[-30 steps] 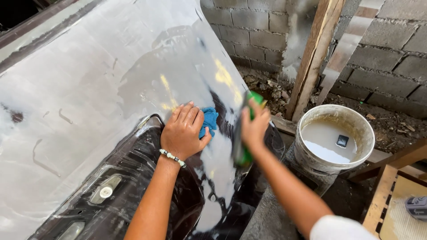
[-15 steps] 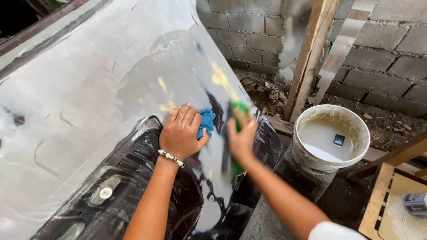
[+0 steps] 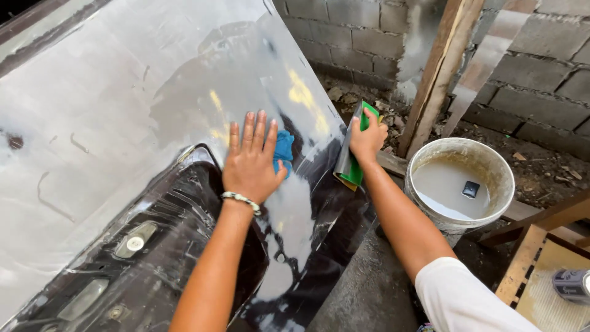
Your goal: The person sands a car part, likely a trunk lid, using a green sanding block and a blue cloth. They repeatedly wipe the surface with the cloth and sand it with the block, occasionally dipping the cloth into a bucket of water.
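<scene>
A large grey sanded car body panel (image 3: 110, 104) fills the left of the head view, with a dark glossy part (image 3: 153, 246) lower down. My left hand (image 3: 251, 158) lies flat on the panel, fingers spread, pressing a blue cloth (image 3: 284, 150) under the palm. My right hand (image 3: 367, 138) grips a green sanding block (image 3: 355, 150) with grey paper on its face, held at the panel's right edge.
A white bucket (image 3: 458, 154) of cloudy water with a small dark piece in it stands to the right. A wooden post (image 3: 437, 74) leans before a concrete block wall (image 3: 541, 67). Wooden boards (image 3: 534, 258) and a grey can (image 3: 571, 284) sit at lower right.
My right hand with the green block has shifted along the panel's right edge, farther from the left hand. The left hand stays on the blue cloth, fingers now more spread.
</scene>
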